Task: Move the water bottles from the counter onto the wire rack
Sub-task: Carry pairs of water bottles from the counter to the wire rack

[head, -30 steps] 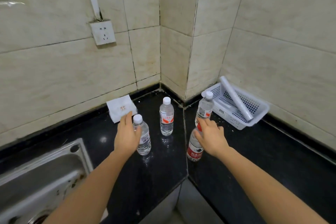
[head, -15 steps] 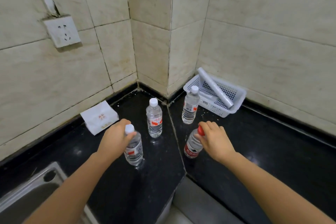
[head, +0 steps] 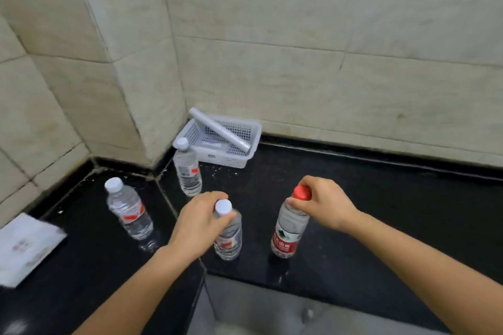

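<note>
Head view. Black counter [head: 381, 212] in a tiled corner, with a white basket [head: 226, 162] against the wall as landmark. Left hand [head: 200, 221] grips the neck of a white-capped bottle [head: 228, 236], in front of the basket and nearer the viewer. Right hand [head: 324, 204] is closed round the top of a red-capped bottle [head: 288, 228], in front of the basket and slightly right. Whether either base touches the counter cannot be told. A third bottle [head: 187, 171] stands just left of the basket; a fourth bottle [head: 128, 212] stands farther left.
</note>
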Demonstrator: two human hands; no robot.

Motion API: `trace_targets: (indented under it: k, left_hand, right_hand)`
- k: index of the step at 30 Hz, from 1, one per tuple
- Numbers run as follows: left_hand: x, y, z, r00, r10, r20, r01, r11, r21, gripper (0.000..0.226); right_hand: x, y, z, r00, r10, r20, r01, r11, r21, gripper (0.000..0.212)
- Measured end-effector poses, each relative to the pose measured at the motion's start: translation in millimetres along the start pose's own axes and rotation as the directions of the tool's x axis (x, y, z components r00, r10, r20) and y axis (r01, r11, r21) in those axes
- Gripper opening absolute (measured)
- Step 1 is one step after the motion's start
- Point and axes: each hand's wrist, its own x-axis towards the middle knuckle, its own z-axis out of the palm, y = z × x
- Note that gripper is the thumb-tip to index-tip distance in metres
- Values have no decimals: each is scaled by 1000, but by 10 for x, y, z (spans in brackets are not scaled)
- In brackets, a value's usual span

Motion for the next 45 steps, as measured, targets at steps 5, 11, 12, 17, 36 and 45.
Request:
trace_targets:
  k: [5, 11, 12, 17, 36, 45]
  left_hand:
    - [331, 1204, 793, 969, 233, 85, -226, 970, -88, 41]
    - [294, 2867, 1775, 903, 425, 60, -408, 894, -183, 42]
    - [273, 3144, 1938, 901, 431, 49, -413, 886, -211, 41]
    - [97, 4568, 2777, 876, 481, 34, -435, 818, -376, 34]
    - [-52, 8736, 4835, 587, 810, 17, -565, 424, -707, 33]
    - [325, 10104, 5496, 591, 805, -54, -594, 388, -705, 38]
  right_hand:
    - [-659, 818, -778, 977, 151, -148, -150, 988, 18, 31]
    - [-1604, 1910, -1938, 916, 226, -332, -231, 973, 26, 31]
    - [-1771, 2098, -2129, 903, 236, -360, -246, 969, 20, 32]
    - [-2581, 3012, -3028, 821, 307, -480, -365, 930, -29, 33]
    - [-4357, 5524, -5560, 384, 424, -820, -663, 745, 74, 35]
    - [-4459, 6685, -6460, 326, 404, -855, -659, 745, 101, 41]
